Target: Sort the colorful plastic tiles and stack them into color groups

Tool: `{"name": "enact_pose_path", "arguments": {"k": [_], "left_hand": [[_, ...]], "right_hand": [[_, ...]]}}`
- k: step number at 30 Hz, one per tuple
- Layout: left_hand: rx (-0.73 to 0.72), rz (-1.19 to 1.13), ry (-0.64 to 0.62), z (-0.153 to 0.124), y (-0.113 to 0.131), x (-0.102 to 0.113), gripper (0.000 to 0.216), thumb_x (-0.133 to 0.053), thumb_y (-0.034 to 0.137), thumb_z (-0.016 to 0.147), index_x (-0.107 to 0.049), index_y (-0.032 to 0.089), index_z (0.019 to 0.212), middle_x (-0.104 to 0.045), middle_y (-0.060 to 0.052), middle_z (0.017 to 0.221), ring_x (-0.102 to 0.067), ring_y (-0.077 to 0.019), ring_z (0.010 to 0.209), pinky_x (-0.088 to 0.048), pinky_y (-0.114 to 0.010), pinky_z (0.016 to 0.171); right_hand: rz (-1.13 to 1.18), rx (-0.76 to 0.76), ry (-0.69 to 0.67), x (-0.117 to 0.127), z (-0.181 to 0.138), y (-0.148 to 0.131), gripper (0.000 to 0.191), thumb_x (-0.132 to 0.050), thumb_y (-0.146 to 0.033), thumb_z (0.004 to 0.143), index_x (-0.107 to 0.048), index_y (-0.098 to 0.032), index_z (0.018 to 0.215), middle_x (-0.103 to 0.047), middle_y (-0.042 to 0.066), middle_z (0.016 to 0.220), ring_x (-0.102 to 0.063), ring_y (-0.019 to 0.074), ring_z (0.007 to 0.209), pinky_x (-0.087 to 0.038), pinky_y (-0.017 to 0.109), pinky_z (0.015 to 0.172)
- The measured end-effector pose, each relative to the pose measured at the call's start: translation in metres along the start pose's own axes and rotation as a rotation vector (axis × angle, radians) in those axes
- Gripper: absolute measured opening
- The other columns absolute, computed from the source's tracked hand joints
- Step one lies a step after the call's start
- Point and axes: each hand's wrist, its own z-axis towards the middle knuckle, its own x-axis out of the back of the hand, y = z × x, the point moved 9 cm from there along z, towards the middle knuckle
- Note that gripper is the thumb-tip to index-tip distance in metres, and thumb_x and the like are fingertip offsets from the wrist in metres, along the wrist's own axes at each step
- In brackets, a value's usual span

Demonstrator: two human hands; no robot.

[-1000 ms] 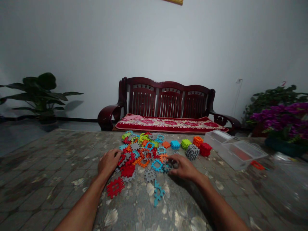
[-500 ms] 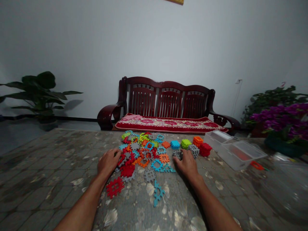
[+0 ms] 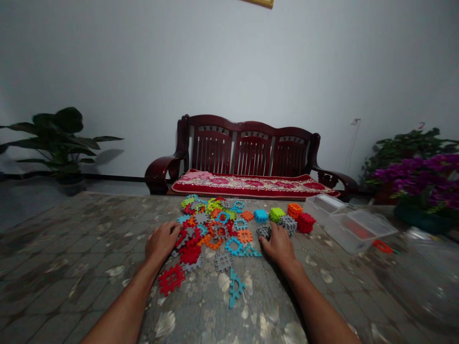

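Note:
My left hand point(image 3: 162, 241) rests palm down on the table at the left edge of a loose pile of notched plastic building pieces, its fingers loosely bent and partly hidden, with nothing visible in them. Beside its fingertips lie red pieces point(image 3: 191, 253) and several grey ones. My right hand point(image 3: 280, 244) has its thumb and fingers around a small stack of grey notched pieces point(image 3: 264, 231), standing on the table. Just beyond it is another grey stack point(image 3: 288, 223), with blue point(image 3: 261, 215), green point(image 3: 276, 214), orange point(image 3: 294, 210) and red point(image 3: 306, 222) stacks close by.
Nearer me lie a red square piece point(image 3: 171, 279), a grey square piece point(image 3: 224, 261) and a blue triangular piece point(image 3: 235, 287). Clear plastic boxes point(image 3: 353, 231) stand to the right, near an orange object point(image 3: 383, 246). A wooden bench point(image 3: 253, 148) is behind the table.
Almost nothing differs. The fingers of my right hand have shifted very slightly beside the grey stack; my left hand stays in place.

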Motion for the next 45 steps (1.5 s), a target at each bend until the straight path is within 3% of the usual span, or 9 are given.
{"name": "enact_pose_path", "arguments": {"k": [12, 17, 21, 26, 30, 34, 38, 41, 45], "left_hand": [[0.002, 0.000, -0.001, -0.001, -0.001, -0.001, 0.039, -0.043, 0.041, 0.097, -0.079, 0.029, 0.106, -0.077, -0.004, 0.125, -0.068, -0.0262, 0.114, -0.049, -0.033, 0.092], [0.011, 0.000, -0.013, -0.002, 0.002, 0.001, 0.040, -0.042, 0.042, 0.098, -0.079, 0.028, 0.106, -0.076, -0.005, 0.125, -0.068, -0.0265, 0.115, -0.048, -0.034, 0.093], [0.005, 0.006, 0.004, -0.003, 0.002, 0.001, 0.039, -0.042, 0.040, 0.098, -0.079, 0.028, 0.105, -0.077, -0.005, 0.123, -0.067, -0.0262, 0.114, -0.048, -0.034, 0.092], [0.006, -0.003, 0.010, -0.003, 0.000, -0.001, 0.039, -0.042, 0.042, 0.098, -0.078, 0.028, 0.105, -0.077, -0.005, 0.123, -0.067, -0.0253, 0.113, -0.048, -0.033, 0.092], [0.012, -0.001, -0.001, -0.001, -0.002, -0.004, 0.039, -0.041, 0.040, 0.098, -0.078, 0.028, 0.105, -0.076, -0.004, 0.125, -0.067, -0.0250, 0.115, -0.047, -0.033, 0.093], [0.002, -0.013, -0.004, 0.000, -0.002, -0.004, 0.040, -0.042, 0.040, 0.098, -0.078, 0.028, 0.106, -0.076, -0.005, 0.125, -0.067, -0.0254, 0.115, -0.047, -0.034, 0.094], [0.013, -0.010, -0.007, -0.001, -0.002, -0.004, 0.040, -0.041, 0.040, 0.098, -0.079, 0.028, 0.107, -0.076, -0.005, 0.125, -0.067, -0.0269, 0.116, -0.047, -0.036, 0.096], [0.015, -0.003, 0.004, -0.002, -0.001, -0.002, 0.040, -0.042, 0.040, 0.098, -0.079, 0.028, 0.106, -0.076, -0.005, 0.125, -0.067, -0.0269, 0.116, -0.048, -0.036, 0.095], [0.012, -0.004, 0.005, -0.003, 0.000, 0.000, 0.039, -0.043, 0.038, 0.097, -0.079, 0.028, 0.106, -0.076, -0.004, 0.124, -0.068, -0.0260, 0.114, -0.048, -0.034, 0.094]], "right_hand": [[-0.072, -0.021, -0.035, -0.003, 0.002, -0.006, 0.051, -0.059, -0.039, 0.092, -0.057, -0.008, 0.133, -0.065, 0.024, 0.121, -0.059, 0.0358, 0.117, -0.043, 0.041, 0.100], [-0.069, 0.014, 0.010, 0.012, -0.005, -0.013, 0.053, -0.059, -0.036, 0.092, -0.056, -0.009, 0.138, -0.062, 0.022, 0.125, -0.057, 0.0359, 0.119, -0.043, 0.042, 0.101], [0.081, 0.211, 0.042, 0.021, -0.020, -0.047, 0.043, -0.059, -0.030, 0.092, -0.063, -0.017, 0.133, -0.064, 0.018, 0.127, -0.056, 0.0335, 0.119, -0.042, 0.042, 0.101], [0.361, 0.546, -0.212, 0.004, -0.053, -0.113, 0.034, -0.071, -0.033, 0.086, -0.071, -0.022, 0.118, -0.072, 0.007, 0.117, -0.060, 0.0257, 0.112, -0.043, 0.037, 0.099], [0.232, 0.644, -0.300, 0.000, -0.071, -0.145, 0.049, -0.080, -0.046, 0.080, -0.070, -0.021, 0.121, -0.072, 0.009, 0.116, -0.060, 0.0277, 0.111, -0.044, 0.037, 0.094], [0.078, 0.714, -0.294, 0.000, -0.080, -0.159, 0.036, -0.070, -0.041, 0.090, -0.069, -0.018, 0.118, -0.073, 0.012, 0.112, -0.061, 0.0281, 0.107, -0.045, 0.036, 0.091], [0.093, 0.630, -0.246, -0.005, -0.068, -0.147, 0.029, -0.051, -0.026, 0.100, -0.069, -0.019, 0.121, -0.076, 0.013, 0.105, -0.067, 0.0254, 0.100, -0.048, 0.033, 0.087], [0.295, 0.418, -0.141, -0.002, -0.041, -0.117, 0.039, -0.043, -0.021, 0.101, -0.068, -0.021, 0.132, -0.077, 0.011, 0.115, -0.070, 0.0240, 0.104, -0.050, 0.032, 0.090], [0.541, 0.183, -0.063, -0.004, -0.012, -0.074, 0.039, -0.043, -0.027, 0.100, -0.075, -0.019, 0.121, -0.078, 0.010, 0.117, -0.071, 0.0259, 0.110, -0.051, 0.034, 0.095]]}}
